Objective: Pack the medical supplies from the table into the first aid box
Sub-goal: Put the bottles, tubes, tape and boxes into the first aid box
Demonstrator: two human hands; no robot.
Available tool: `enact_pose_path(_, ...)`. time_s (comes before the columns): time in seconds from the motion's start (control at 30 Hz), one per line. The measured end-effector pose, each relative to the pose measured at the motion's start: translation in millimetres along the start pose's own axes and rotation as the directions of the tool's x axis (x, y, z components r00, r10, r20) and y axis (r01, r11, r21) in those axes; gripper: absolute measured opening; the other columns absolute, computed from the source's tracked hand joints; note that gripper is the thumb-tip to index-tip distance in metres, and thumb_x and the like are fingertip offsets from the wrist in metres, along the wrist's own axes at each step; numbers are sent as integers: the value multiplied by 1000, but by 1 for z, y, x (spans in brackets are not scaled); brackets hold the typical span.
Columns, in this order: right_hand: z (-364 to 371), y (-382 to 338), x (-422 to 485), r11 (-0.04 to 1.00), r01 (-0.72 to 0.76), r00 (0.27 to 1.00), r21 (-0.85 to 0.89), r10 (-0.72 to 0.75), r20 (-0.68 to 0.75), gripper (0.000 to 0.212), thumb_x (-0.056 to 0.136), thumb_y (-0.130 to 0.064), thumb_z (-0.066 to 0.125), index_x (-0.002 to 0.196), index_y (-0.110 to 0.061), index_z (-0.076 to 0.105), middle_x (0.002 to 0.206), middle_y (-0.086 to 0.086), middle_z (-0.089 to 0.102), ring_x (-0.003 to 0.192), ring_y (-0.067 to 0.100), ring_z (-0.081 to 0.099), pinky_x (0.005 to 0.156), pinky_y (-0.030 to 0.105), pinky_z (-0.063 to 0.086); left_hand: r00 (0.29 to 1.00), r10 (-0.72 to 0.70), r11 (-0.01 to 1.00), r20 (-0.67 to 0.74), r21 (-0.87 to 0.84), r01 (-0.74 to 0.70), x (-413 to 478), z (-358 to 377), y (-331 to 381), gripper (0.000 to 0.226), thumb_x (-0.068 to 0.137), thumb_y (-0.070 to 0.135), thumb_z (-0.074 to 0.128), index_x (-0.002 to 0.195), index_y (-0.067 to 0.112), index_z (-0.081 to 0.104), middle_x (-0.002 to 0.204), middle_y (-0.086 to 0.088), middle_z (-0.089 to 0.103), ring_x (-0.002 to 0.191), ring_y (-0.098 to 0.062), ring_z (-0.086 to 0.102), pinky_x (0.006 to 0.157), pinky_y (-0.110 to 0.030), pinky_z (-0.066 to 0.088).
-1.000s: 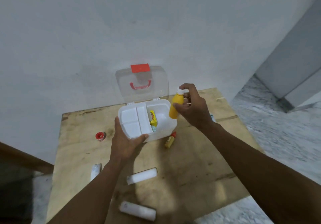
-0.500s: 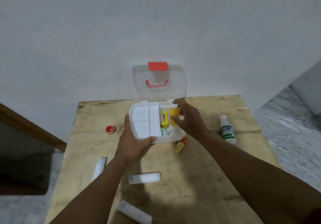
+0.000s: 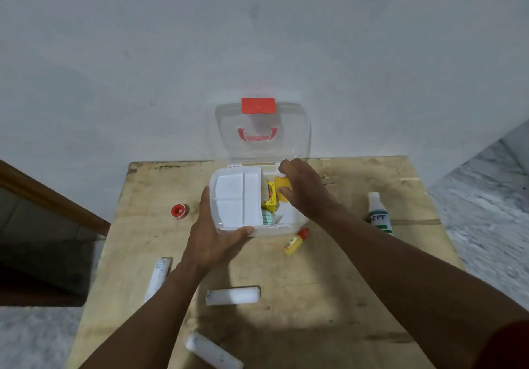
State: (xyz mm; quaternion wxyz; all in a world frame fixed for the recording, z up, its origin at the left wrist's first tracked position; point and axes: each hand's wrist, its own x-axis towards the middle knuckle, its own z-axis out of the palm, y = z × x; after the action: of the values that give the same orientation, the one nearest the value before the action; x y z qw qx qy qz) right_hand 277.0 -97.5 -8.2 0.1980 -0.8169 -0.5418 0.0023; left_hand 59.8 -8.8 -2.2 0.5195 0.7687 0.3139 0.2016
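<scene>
The first aid box (image 3: 259, 229) sits open at the far middle of the wooden table (image 3: 329, 268), its clear lid (image 3: 294, 128) standing upright against the wall, with a red latch at the top and a red handle showing through it. A white divided tray (image 3: 236, 197) covers the left part of the box. The left hand (image 3: 213, 239) clamps the box's near left corner, thumb along the front rim and fingers up the left side.

The right hand (image 3: 306, 191) reaches into the right compartment and is closed around a yellow bottle (image 3: 281, 189) with a white cap, thumb on its lower body and fingers over the top; the bottle is down inside the box (whether it touches the floor cannot be told). Just left of it, in the same compartment, stand a small yellow carton (image 3: 271, 198) and a teal-and-white striped item (image 3: 268, 217).

On the table: a small yellow bottle with a red cap (image 3: 296, 242) lying just in front of the box, a white bottle with green label (image 3: 379, 214) lying to the right, a red-cored tape roll (image 3: 179, 211) to the left, and three white gauze rolls (image 3: 232, 295) near the front edge.
</scene>
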Motion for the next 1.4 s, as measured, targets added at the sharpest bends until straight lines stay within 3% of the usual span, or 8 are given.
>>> enact_pose_path(0.07, 0, -2, 0, 1000, 0, 1000, -12, 0, -5, 40, 62, 3, 79, 95, -3, 58, 89, 14, 59, 77, 33, 55, 65, 34, 45, 1000, 2, 1000, 2, 3, -2, -1, 0, 1, 85, 69, 19, 88, 121, 51, 28, 109, 52, 47, 104, 26, 49, 71, 5, 42)
enact_pose_path(0.2, -3, -3, -2, 1000, -23, 1000, 11, 24, -14, 40, 66, 3, 78, 99, -1, 57, 92, 16, 59, 82, 35, 55, 70, 36, 45, 1000, -10, 1000, -2, -11, 10, -1, -1, 1, 81, 64, 33, 84, 121, 52, 30, 115, 34, 52, 104, 23, 51, 71, 3, 43)
enact_pose_path(0.33, -7, -3, -6, 998, -56, 998, -3, 56, -14, 40, 67, 2, 80, 98, 1, 55, 92, 18, 58, 82, 36, 55, 70, 36, 44, 999, -34, 999, 7, -1, 34, 1, -3, -5, 85, 63, 41, 84, 124, 57, 27, 117, 36, 52, 106, 19, 52, 70, 0, 46)
enact_pose_path(0.5, -11, -5, -8, 994, -32, 999, -108, 29, -31, 46, 58, -3, 88, 91, 0, 56, 92, 18, 58, 80, 34, 54, 72, 36, 47, 999, -38, 999, 11, -9, 38, 4, -3, -13, 91, 62, 43, 85, 134, 42, 30, 123, 27, 54, 110, 11, 54, 72, -7, 50)
enact_pose_path(0.67, -14, -6, -13, 989, -75, 997, -127, 73, -23, 46, 65, -3, 85, 101, 0, 57, 101, 18, 59, 90, 34, 54, 76, 37, 48, 1000, -23, 1000, 2, -9, 23, 4, -2, -18, 93, 62, 41, 87, 137, 34, 31, 120, 28, 54, 110, 9, 55, 73, -14, 53)
enact_pose_path(1.03, -16, -20, -19, 981, -155, 988, -112, 157, 2, 43, 82, -4, 70, 123, -6, 55, 117, 17, 59, 104, 33, 53, 87, 40, 48, 999, 44, 998, 8, -50, -43, 3, -1, -11, 92, 65, 31, 91, 135, 24, 32, 116, 21, 59, 106, 11, 58, 71, -6, 51)
enact_pose_path(1.27, -18, -27, -22, 964, -249, 966, -95, 254, 42, 54, 88, -16, 67, 138, -11, 46, 130, 14, 55, 116, 34, 49, 99, 40, 42, 998, 61, 997, 17, -38, -60, 7, -3, -20, 91, 66, 30, 91, 135, 32, 31, 115, 34, 51, 107, 18, 51, 70, -3, 49)
enact_pose_path(1.4, -21, -34, -26, 938, -327, 938, -113, 337, 83, 67, 89, -27, 65, 147, -14, 35, 137, 15, 49, 122, 36, 46, 104, 43, 40, 996, 77, 996, 44, -45, -75, 8, -6, -20, 91, 67, 31, 90, 137, 28, 31, 118, 28, 52, 108, 17, 52, 71, -4, 50)
